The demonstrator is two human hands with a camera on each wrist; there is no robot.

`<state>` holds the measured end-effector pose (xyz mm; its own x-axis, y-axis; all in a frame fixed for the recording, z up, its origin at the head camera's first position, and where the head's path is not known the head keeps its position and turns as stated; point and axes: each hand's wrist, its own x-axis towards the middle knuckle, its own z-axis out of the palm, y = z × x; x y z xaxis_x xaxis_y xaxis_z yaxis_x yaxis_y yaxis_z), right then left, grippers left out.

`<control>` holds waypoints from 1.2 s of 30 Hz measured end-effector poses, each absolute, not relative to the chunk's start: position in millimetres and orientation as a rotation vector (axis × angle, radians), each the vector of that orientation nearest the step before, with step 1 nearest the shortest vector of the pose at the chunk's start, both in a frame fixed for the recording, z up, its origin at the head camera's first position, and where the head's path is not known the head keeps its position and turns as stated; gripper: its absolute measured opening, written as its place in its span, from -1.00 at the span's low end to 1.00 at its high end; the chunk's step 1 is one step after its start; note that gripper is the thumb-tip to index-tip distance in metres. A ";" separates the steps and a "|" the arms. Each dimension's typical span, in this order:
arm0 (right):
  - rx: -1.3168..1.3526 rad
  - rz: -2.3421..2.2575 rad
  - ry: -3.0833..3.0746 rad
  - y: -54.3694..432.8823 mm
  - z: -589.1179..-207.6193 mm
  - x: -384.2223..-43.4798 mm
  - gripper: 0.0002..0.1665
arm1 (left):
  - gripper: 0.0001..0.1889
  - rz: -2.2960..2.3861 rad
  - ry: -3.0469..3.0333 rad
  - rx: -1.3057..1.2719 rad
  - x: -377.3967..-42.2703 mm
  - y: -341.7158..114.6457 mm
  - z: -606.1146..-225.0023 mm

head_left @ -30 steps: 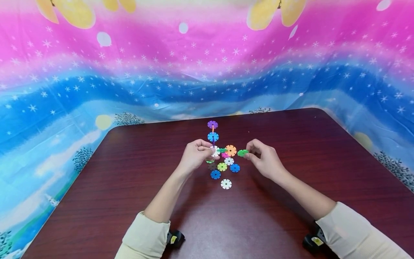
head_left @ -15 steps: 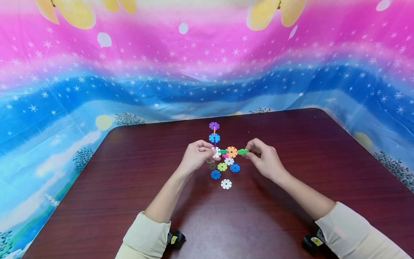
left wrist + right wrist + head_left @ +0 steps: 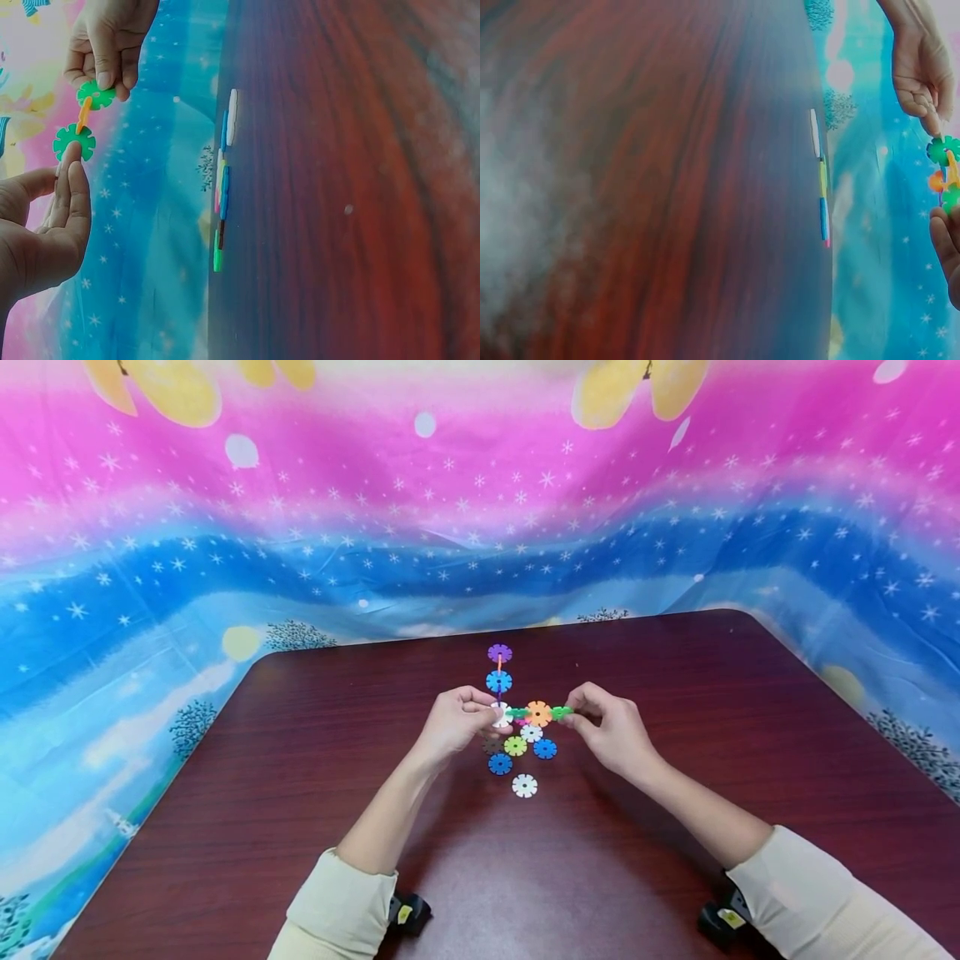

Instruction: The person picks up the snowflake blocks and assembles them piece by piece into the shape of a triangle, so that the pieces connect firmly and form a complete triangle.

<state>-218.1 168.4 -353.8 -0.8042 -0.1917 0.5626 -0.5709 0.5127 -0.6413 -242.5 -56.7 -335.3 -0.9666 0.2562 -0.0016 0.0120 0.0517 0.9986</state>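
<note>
Slotted plastic snowflake discs form a joined L-shaped chain above the table. My left hand point(image 3: 453, 720) pinches the white disc point(image 3: 501, 714) at its corner. Away from me run a blue disc point(image 3: 498, 681) and a purple disc point(image 3: 499, 653), with edge-on discs between. Rightward from the white disc come a green disc point(image 3: 517, 713) and an orange disc point(image 3: 537, 713). My right hand point(image 3: 611, 722) pinches another green disc point(image 3: 560, 713) against the orange one's right edge. In the left wrist view the orange disc point(image 3: 84, 115) stands edge-on between both green ones; how deep the slots engage cannot be told.
Loose discs lie on the dark wooden table point(image 3: 300, 793) below the hands: a white one point(image 3: 524, 786), two blue ones, a yellow-green one point(image 3: 515, 746), a brown one point(image 3: 492, 745) and others partly covered. A patterned cloth point(image 3: 480, 510) hangs behind the table.
My right hand has brought its green disc leftward from a small gap to contact with the orange disc. The chain in my left hand has shifted slightly right and toward me.
</note>
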 end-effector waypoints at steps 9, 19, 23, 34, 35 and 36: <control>0.648 1.129 -2.311 164.4 -352.5 -218.1 -0.79 | -0.84 2.063 2.095 0.271 -242.9 -57.8 -338.1; 0.707 1.059 -2.282 160.3 -346.8 -218.5 -0.73 | -0.82 2.133 2.095 0.281 -239.0 -60.3 -336.2; 0.725 1.039 -2.285 158.3 -344.5 -218.0 -0.73 | -0.83 2.151 2.099 0.296 -238.9 -61.4 -336.1; 0.718 1.036 -2.329 157.4 -345.8 -219.8 -0.71 | -0.81 2.112 2.128 0.330 -239.6 -62.5 -336.3; 0.712 1.047 -2.336 158.2 -345.9 -220.5 -0.72 | -0.81 2.106 2.132 0.333 -240.0 -62.5 -336.5; 0.706 1.059 -2.344 159.0 -346.1 -221.4 -0.72 | -0.81 2.099 2.141 0.336 -240.1 -62.4 -336.5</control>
<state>-221.4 159.0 -346.1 -0.7571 -0.2583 0.6001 -0.6211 0.5694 -0.5385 -240.1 -62.4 -336.5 -0.9676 0.2438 0.0658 0.0708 0.0114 0.9974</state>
